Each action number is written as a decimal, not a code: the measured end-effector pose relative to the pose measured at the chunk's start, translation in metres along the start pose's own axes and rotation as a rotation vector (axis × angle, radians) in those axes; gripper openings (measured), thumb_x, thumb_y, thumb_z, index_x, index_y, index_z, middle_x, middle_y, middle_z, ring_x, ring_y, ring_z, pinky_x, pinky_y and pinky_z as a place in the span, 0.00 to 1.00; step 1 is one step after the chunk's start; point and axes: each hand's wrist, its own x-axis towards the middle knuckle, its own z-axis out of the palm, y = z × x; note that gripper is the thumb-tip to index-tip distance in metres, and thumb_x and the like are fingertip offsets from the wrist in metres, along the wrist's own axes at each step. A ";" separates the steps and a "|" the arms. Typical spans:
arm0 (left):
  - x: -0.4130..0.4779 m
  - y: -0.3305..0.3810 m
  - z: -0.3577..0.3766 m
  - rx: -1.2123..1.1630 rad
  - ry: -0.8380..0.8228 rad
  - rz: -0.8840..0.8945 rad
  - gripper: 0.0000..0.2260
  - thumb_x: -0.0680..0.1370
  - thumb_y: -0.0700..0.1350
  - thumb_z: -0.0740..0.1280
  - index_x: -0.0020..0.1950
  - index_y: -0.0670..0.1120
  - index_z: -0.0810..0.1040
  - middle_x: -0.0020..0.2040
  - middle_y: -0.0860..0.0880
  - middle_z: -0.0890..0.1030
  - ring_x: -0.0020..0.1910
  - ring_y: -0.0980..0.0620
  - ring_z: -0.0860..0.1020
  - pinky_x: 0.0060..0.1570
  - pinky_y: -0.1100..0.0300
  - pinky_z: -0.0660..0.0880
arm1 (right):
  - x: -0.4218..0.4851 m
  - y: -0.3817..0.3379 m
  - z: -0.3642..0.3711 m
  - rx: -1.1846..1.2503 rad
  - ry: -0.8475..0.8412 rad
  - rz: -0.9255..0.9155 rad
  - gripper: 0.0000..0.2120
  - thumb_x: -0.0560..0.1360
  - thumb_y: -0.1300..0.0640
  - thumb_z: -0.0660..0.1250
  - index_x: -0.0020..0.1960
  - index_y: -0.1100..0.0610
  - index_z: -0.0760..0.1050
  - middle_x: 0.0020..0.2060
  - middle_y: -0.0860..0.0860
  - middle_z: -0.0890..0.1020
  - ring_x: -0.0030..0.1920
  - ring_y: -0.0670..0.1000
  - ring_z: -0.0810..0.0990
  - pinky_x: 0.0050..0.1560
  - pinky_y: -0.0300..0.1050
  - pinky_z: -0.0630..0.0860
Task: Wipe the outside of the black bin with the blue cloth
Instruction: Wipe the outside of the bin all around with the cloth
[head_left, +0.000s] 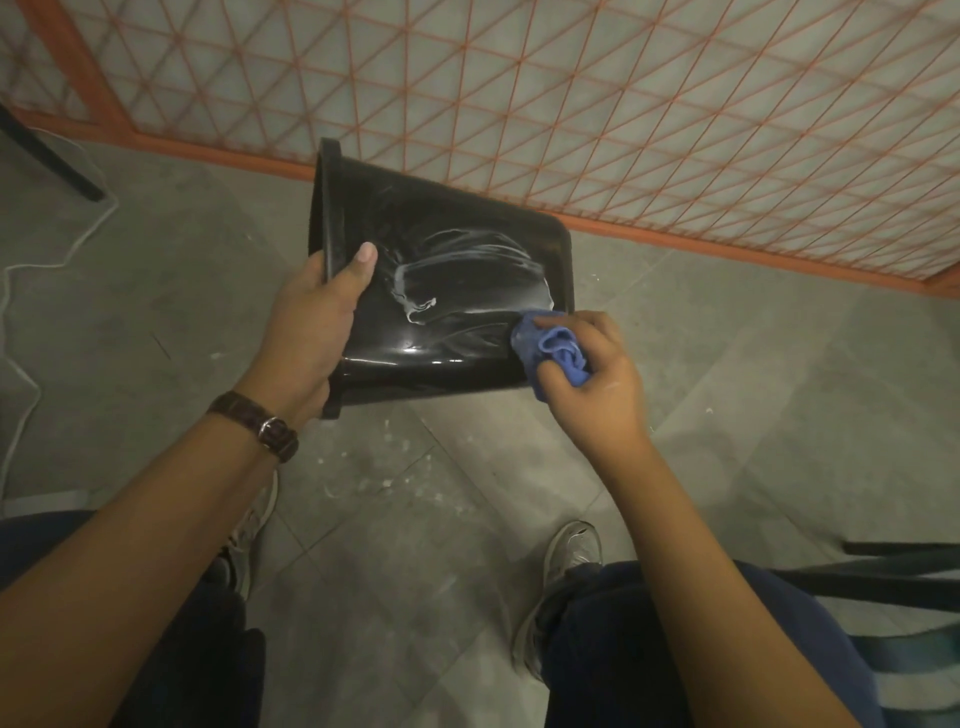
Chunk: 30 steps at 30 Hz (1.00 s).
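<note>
Above floor (727, 389), gripping bin (457, 291) rim in left hand (311, 322), thumb flat on wall, pressing cloth (556, 348) to right end with right hand (597, 379), fingers curled round it.

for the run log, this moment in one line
left hand: grips black bin rim | right hand: presses blue cloth on bin side | white smears on side

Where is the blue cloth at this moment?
In the head view, the cloth is bunched in the right hand, right of centre, pressed against the near bottom corner of the bin, which the left hand holds by the rim.
</note>
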 end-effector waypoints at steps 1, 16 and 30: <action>0.000 0.001 0.000 -0.001 0.001 0.006 0.10 0.75 0.57 0.66 0.52 0.54 0.80 0.55 0.49 0.83 0.56 0.49 0.81 0.62 0.46 0.75 | -0.002 -0.001 0.004 0.005 -0.022 -0.018 0.17 0.68 0.51 0.63 0.56 0.52 0.78 0.51 0.46 0.72 0.47 0.40 0.76 0.46 0.32 0.74; -0.002 0.000 -0.001 -0.024 0.022 0.036 0.08 0.75 0.55 0.66 0.50 0.53 0.80 0.55 0.48 0.83 0.56 0.48 0.81 0.62 0.45 0.75 | -0.002 0.001 0.005 0.112 -0.148 -0.030 0.12 0.70 0.59 0.65 0.50 0.47 0.79 0.51 0.50 0.74 0.48 0.40 0.76 0.47 0.31 0.73; -0.004 0.006 -0.001 0.003 -0.003 0.044 0.06 0.78 0.51 0.65 0.51 0.53 0.79 0.55 0.48 0.83 0.55 0.49 0.82 0.61 0.47 0.76 | 0.003 -0.003 0.001 0.165 -0.064 0.067 0.13 0.69 0.59 0.62 0.40 0.39 0.77 0.45 0.50 0.76 0.40 0.39 0.77 0.36 0.27 0.71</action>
